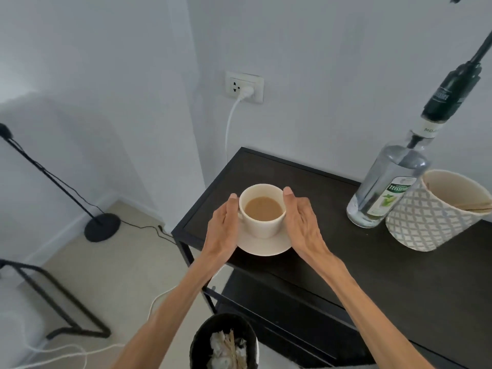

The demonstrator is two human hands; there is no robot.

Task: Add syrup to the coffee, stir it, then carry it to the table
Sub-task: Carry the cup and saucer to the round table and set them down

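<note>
A cup (262, 210) of milky coffee is seen on a saucer (263, 246) near the left end of a dark counter (372, 262). It is flanked by the left hand (222, 233) and right hand (300, 225), fingers extended flat at the saucer's edges; actual contact cannot be told. Further right, a syrup bottle (386, 187) is set just beside a patterned pot (431, 214).

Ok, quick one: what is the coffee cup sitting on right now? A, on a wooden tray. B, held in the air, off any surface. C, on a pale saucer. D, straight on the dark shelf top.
C: the coffee cup stands on a pale saucer that rests on the dark shelf top, with the left hand and right hand at either side of it.
</note>
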